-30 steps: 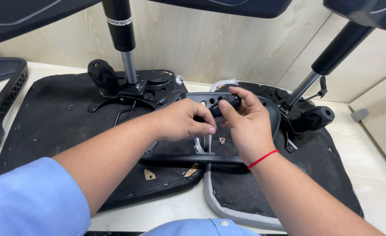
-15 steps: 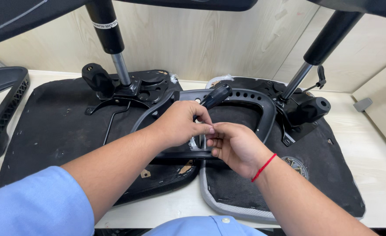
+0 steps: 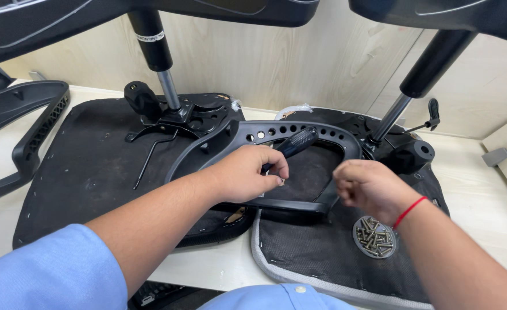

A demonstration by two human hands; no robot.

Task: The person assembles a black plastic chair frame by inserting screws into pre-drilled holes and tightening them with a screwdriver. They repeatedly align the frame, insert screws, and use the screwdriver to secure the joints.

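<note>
Far left on the pale worktable lies a spare black armrest loop, well apart from the hands. Next to it an upturned chair seat rests with its black fabric underside facing up, its metal mechanism plate at the far edge, a gas-lift column rising from it and a black knob beside that.

Across the gap between this seat and its neighbour lies a black plastic armrest frame, a curved loop with a row of small holes along its top bar. The left hand sits over the near left side of that frame, fingers curled around a black ribbed screwdriver handle that slants up and to the right; the tool's tip is hidden under the hand, so I cannot tell what it touches.

The right hand, with a red thread at the wrist, hovers just beside the frame's right corner, fingers loosely clenched; whether it pinches anything I cannot tell.

Below that hand, on the second upturned seat with a grey edge trim, sits a small round dish holding a heap of metal screws. Farther right stands this seat's own gas-lift column with a lever.
</note>
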